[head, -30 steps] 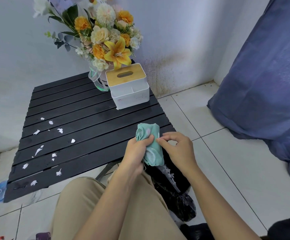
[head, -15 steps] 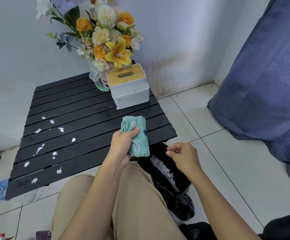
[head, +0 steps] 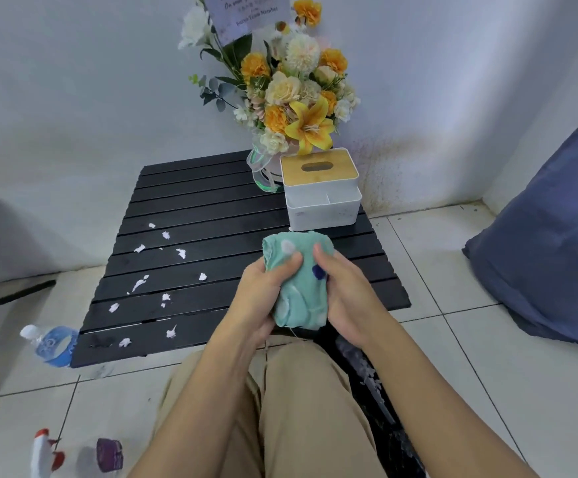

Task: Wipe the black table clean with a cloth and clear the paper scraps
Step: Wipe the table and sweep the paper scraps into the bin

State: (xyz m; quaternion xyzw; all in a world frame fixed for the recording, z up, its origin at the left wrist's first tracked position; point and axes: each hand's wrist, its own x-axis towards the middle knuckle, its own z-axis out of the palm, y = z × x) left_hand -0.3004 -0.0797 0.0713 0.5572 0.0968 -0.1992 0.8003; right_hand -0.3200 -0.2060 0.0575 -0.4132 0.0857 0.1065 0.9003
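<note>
Gripping a crumpled mint-green cloth (head: 301, 291), spotted white and dark blue, between the left hand (head: 263, 294) and the right hand (head: 347, 298), holding it upright over the near right part of the black table (head: 211, 201). Showing dark slats running side to side, lying flat and faintly shiny. Seeing small torn white paper scraps (head: 139, 283) lying scattered across the left half of those slats, well apart from the cloth, a few sitting close to the near edge.

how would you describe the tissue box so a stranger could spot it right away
Start at the black table. At its far right corner, right beside the bouquet, sits the tissue box. It is the only white box on the table, with a wooden lid that has a slot in it, and open trays along its front.
</note>
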